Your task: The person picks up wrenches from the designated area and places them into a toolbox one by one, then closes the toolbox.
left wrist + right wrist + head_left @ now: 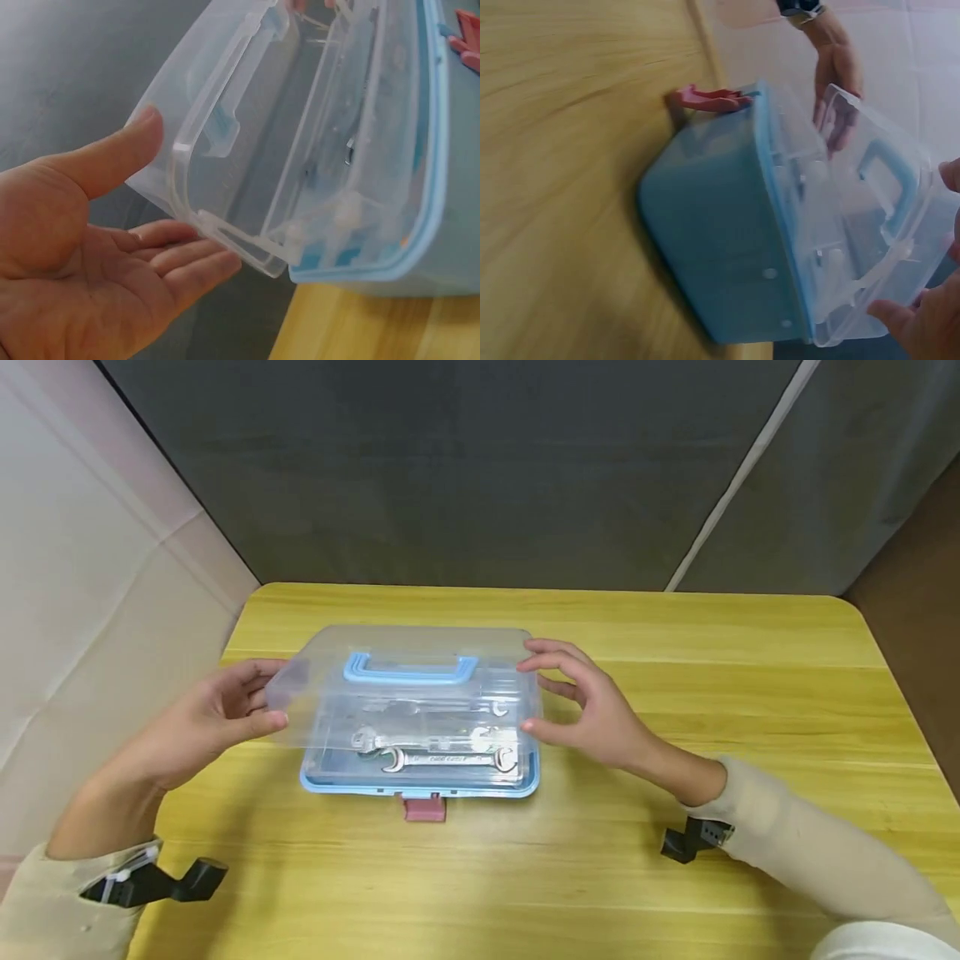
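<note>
A clear plastic lid (315,652) with a light-blue handle (411,673) stands raised at an angle over a light-blue toolbox (705,217). My left hand (225,706) holds the lid's left corner, thumb on one side and fingers on the other; the left wrist view shows those fingers fairly straight beneath it. At the right end my right hand (588,710) holds the lid between thumb and spread, bent fingers. Through the clear plastic several metal wrenches show inside, among them an open-ended wrench (450,760) near the front.
A pink latch (424,808) hangs unfastened at the box's front edge. The box sits on a yellow wood-grain table (600,877). Behind the table is a dark grey curtain (450,477), with a pale cloth (90,568) along the left.
</note>
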The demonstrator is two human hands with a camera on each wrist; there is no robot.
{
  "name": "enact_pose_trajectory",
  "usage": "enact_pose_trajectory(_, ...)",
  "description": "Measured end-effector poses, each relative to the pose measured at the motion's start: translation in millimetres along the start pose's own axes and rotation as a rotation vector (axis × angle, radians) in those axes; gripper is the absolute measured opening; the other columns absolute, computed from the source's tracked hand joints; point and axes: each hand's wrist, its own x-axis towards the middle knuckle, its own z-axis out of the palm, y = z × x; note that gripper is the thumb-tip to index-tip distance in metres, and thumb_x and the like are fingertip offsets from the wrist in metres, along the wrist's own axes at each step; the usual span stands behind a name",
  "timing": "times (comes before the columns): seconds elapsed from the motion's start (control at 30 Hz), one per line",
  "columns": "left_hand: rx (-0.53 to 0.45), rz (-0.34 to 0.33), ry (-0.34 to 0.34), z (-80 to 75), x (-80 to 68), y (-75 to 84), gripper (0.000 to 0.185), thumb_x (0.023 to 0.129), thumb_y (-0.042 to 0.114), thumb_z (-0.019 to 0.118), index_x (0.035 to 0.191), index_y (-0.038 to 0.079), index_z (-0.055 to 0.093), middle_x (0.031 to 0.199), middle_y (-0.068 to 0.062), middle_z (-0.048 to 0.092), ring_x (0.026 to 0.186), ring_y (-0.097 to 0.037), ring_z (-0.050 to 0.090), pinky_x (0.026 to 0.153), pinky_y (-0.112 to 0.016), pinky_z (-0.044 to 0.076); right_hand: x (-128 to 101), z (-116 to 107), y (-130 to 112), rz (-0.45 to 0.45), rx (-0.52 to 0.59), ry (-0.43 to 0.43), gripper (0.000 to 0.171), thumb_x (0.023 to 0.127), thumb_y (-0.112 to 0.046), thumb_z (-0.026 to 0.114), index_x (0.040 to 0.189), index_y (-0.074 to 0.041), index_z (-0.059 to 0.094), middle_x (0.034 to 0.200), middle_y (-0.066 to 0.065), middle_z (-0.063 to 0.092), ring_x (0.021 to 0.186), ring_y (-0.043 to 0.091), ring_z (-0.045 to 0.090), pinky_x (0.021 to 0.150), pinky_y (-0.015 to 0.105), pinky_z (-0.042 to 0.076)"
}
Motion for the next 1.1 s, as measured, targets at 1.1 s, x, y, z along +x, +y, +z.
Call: enact_pose_trajectory(1.1, 0.486, 0.092, 0.018, 34.7, -13.5, -28.0, 0.093, 0.069, -0.017, 0.084, 0.141, -0.007, 0.027, 0.149, -0.028, 0.033, 0.132, 0.009, 0.034, 0.101, -0.003, 0.033, -32, 16, 51, -0.421, -0.418, -0.046, 0.049, 0.088, -0.046, 0.077, 0.118, -0.010, 0.061, 0.148, 0.023, 0.041, 0.137, 0.040, 0.033, 0.111, 0.051, 0.043)
